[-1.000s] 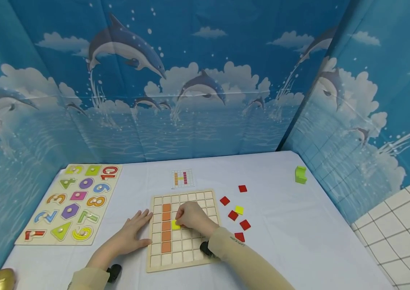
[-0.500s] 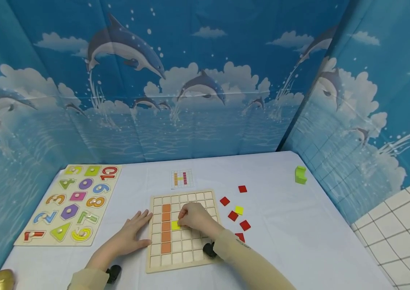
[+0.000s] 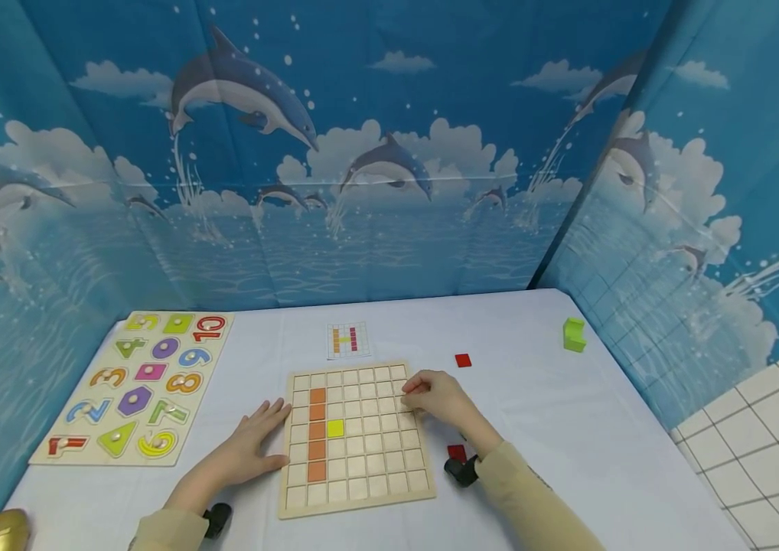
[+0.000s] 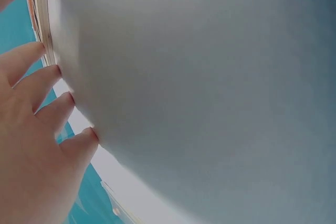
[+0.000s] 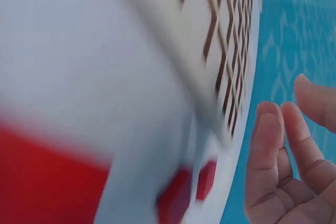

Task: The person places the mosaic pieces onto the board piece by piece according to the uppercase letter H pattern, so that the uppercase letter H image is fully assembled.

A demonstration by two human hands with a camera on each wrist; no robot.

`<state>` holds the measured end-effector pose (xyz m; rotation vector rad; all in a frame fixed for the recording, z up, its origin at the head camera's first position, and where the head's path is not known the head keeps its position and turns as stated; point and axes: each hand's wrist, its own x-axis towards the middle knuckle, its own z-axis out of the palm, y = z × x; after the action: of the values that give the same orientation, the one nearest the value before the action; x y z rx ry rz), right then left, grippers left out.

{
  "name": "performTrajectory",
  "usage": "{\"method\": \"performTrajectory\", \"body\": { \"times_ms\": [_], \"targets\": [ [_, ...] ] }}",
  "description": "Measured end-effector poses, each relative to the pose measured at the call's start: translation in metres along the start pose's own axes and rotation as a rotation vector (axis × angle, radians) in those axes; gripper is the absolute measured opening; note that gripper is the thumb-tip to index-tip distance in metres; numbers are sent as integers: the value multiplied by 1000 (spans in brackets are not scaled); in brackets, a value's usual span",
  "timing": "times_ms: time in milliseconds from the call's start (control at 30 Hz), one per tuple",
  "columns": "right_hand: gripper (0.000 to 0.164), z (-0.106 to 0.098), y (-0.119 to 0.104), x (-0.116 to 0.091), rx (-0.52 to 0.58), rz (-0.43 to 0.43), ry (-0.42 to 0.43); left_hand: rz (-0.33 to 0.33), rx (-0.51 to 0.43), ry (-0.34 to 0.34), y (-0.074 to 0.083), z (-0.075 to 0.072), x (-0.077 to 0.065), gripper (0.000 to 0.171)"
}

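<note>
A wooden grid board (image 3: 355, 467) lies on the white cloth with a column of orange square tiles (image 3: 317, 430). One yellow tile (image 3: 336, 428) sits in a cell just right of that column. My left hand (image 3: 248, 448) is spread flat, its fingertips touching the board's left edge. Over the right edge hovers my right hand (image 3: 441, 399); in the right wrist view its thumb and fingers are apart and hold nothing. Beyond it lies a red tile (image 3: 463, 360), and another red tile (image 3: 456, 452) shows near the wrist. The hand hides the cloth between them.
Behind the board lies a small printed pattern card (image 3: 348, 340). A number and shape puzzle (image 3: 92, 451) occupies the left side. A green block (image 3: 573, 335) stands far right, and a gold rounded object (image 3: 4, 529) is at the near left corner.
My right hand has let go of the yellow tile and moved right, from the tile to the board's right edge. The tile stays in its cell. The left hand keeps its place.
</note>
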<state>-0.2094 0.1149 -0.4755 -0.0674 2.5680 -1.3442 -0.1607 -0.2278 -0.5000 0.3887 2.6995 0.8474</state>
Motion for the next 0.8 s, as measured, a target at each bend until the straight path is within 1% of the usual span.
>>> {"method": "performTrajectory", "body": {
  "times_ms": [133, 233, 367, 567, 800],
  "targets": [
    [14, -20, 17, -1, -2, 67, 61, 0, 0, -5, 1, 0, -1, 86],
    [18, -33, 28, -2, -6, 123, 90, 0, -1, -6, 1, -1, -1, 86],
    [24, -45, 40, -4, -13, 163, 120, 5, 3, -4, 0, 0, -1, 86],
    [27, -56, 51, -7, -17, 193, 135, 16, 6, 0, -1, -1, -1, 87],
    [29, -60, 54, -7, -33, 216, 135, 8, 6, 3, 0, -1, -1, 88]
  ]
}}
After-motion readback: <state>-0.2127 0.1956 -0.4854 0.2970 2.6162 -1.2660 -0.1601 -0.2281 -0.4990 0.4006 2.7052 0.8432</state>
